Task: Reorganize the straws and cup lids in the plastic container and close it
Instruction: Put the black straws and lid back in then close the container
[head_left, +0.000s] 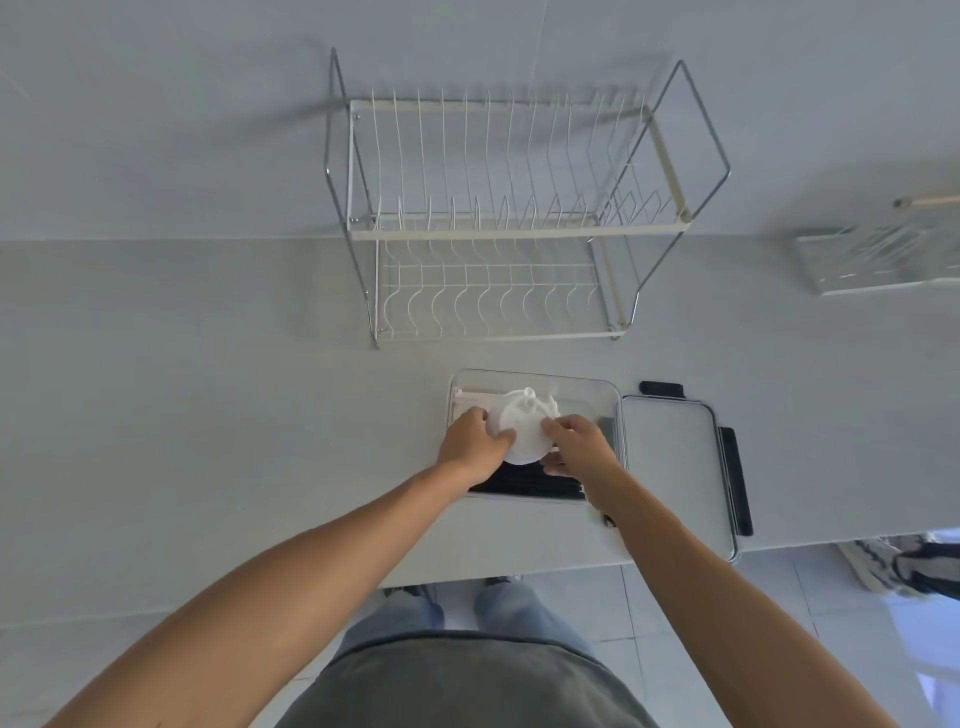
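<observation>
Nearest the counter edge, a row of black plastic straws (524, 483) lies along the near wall of the clear rectangular plastic container (597, 387). Above them, the left hand (470, 449) and right hand (576, 447) grip a stack of white round plastic cup lids (522, 428) from either side, fingers curled on its rim. The container's clear lid with black clasps (670, 457) lies flat just right of it. Beyond stands a white two-tier wire dish rack (498, 228).
</observation>
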